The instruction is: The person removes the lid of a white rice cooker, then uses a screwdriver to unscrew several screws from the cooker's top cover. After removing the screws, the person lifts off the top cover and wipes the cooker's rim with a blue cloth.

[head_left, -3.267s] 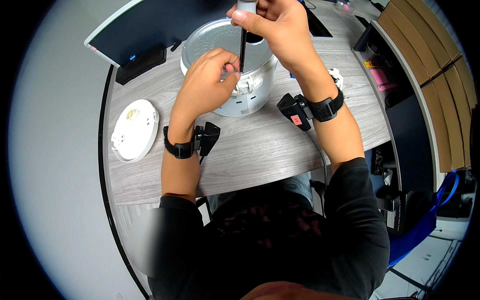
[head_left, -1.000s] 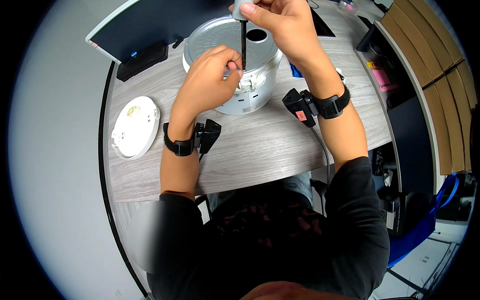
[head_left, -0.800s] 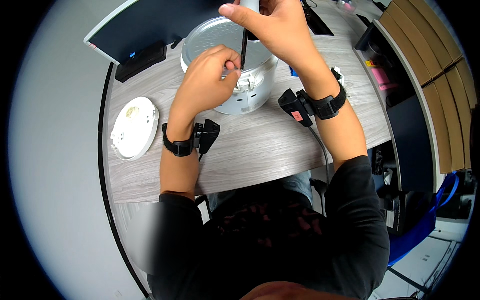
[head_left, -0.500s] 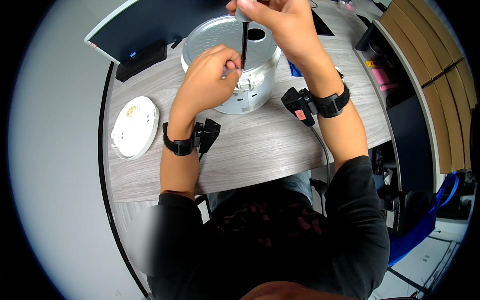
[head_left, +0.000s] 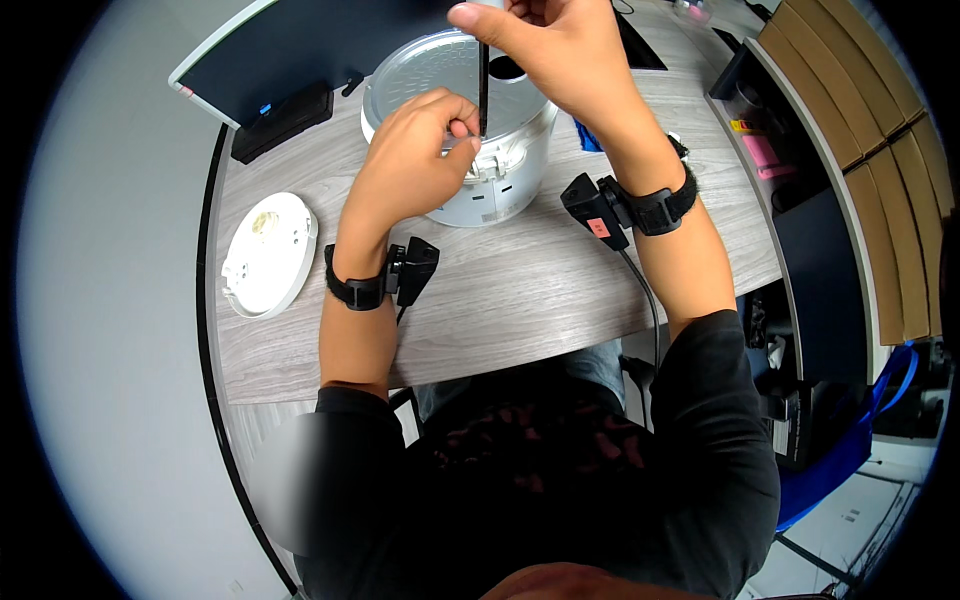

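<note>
A white, round rice cooker (head_left: 470, 207) stands on the desk in front of me, its top a silvery metal disc (head_left: 430, 75) with a dark round hole. My right hand (head_left: 568, 52) is closed round the light handle of a screwdriver (head_left: 484, 92), above the cooker's front edge. The black shaft points down, nearly upright, and its tip meets the front rim by the latch. There my left hand (head_left: 412, 152) rests on the rim, fingers curled, thumb and forefinger together beside the tip. What they pinch, if anything, is hidden.
A white round cover (head_left: 290, 262) lies on the grey wood-grain desk (head_left: 500, 290) at left. Behind the cooker stand a monitor (head_left: 330, 50) and a black case (head_left: 283, 122). A shelf (head_left: 840, 250) and cardboard boxes (head_left: 890, 230) line the right. Both wrists wear black strapped devices, the right one trailing a cable.
My right thumb has swung left across the screwdriver's handle, and the other fingers have shifted their grip. The shaft's upper end moved slightly left. My left hand stays in almost the same place.
</note>
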The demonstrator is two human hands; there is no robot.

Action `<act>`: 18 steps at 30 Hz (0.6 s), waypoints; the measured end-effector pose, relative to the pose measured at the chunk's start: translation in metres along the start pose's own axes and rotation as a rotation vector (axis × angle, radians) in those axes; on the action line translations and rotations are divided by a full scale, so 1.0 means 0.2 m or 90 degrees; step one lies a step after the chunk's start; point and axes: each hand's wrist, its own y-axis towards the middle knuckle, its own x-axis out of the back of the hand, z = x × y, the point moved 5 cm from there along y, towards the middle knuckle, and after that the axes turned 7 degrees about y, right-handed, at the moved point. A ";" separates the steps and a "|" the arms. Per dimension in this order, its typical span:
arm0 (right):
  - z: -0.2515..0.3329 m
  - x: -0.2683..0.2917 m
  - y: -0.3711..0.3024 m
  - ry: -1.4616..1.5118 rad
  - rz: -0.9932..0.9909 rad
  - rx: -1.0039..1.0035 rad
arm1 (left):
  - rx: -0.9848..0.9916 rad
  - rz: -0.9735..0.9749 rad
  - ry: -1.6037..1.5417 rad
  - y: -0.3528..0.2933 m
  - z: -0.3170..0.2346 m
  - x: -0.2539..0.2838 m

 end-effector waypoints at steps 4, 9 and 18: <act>-0.05 0.01 -0.01 0.230 -0.015 -0.006 | -0.004 0.008 -0.001 0.01 0.00 0.00; 0.02 -0.02 -0.03 -0.102 -0.060 0.065 | -0.002 -0.005 0.000 0.00 0.00 0.00; -0.02 -0.03 -0.02 0.318 -0.050 -0.001 | -0.013 -0.008 0.008 0.00 0.00 0.00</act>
